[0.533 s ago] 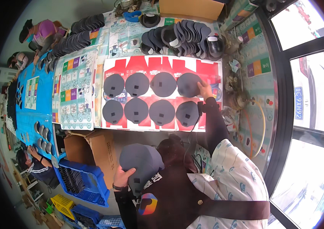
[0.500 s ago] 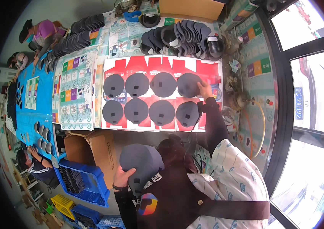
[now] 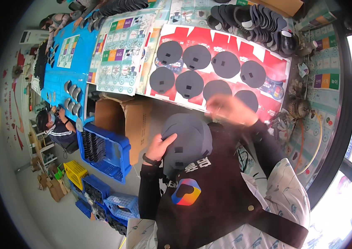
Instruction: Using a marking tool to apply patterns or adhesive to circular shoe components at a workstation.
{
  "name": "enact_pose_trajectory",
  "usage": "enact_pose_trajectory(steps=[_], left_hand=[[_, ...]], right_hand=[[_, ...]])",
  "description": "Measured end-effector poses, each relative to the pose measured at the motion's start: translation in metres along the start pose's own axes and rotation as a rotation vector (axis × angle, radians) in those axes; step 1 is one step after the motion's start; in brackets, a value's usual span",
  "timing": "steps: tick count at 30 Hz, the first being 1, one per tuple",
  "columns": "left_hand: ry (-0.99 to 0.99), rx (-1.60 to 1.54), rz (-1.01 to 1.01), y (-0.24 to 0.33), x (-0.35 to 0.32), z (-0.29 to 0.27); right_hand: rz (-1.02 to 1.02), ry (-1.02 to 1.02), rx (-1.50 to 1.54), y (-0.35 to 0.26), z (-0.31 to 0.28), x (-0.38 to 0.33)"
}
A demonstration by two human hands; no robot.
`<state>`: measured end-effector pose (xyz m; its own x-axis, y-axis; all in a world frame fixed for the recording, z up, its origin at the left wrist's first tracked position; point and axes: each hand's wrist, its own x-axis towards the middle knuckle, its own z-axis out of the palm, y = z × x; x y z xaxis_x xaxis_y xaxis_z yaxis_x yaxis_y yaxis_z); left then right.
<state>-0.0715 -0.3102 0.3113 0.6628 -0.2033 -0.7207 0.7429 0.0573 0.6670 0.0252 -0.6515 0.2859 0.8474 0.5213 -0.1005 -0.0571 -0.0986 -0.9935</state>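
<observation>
My left hand [image 3: 159, 147] grips a stack of dark grey round foam pieces [image 3: 188, 139] held against my chest. My right hand [image 3: 227, 108] is blurred, hovering with nothing seen in it just above the stack and near the table's front edge. On the table lies a red printed cardboard sheet [image 3: 275, 68] with two rows of several grey round pieces [image 3: 225, 64] laid flat on it; the nearest one [image 3: 246, 98] lies just beyond my right hand.
A pile of dark curved pieces [image 3: 252, 18] lies at the table's back. Printed sheets [image 3: 122, 50] cover the left part. An open cardboard box [image 3: 122, 120] and a blue crate [image 3: 101, 151] stand below the table. A seated person [image 3: 57, 124] works at a blue table [image 3: 74, 62].
My right hand has pulled back from the far right piece on the red sheet toward the stack at my chest. The view has tilted and come closer to the table.
</observation>
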Motion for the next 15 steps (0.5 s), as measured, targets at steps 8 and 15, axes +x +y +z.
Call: enact_pose_trajectory(steps=[8, 15], left_hand=[[0.003, 0.102, 0.161, -0.003, -0.008, 0.009], [-0.155, 0.136, 0.217, -0.009, -0.023, 0.004]], right_hand=[[0.035, 0.022, -0.410, -0.067, 0.077, -0.016], [-0.099, 0.168, -0.165, -0.044, 0.080, -0.034]])
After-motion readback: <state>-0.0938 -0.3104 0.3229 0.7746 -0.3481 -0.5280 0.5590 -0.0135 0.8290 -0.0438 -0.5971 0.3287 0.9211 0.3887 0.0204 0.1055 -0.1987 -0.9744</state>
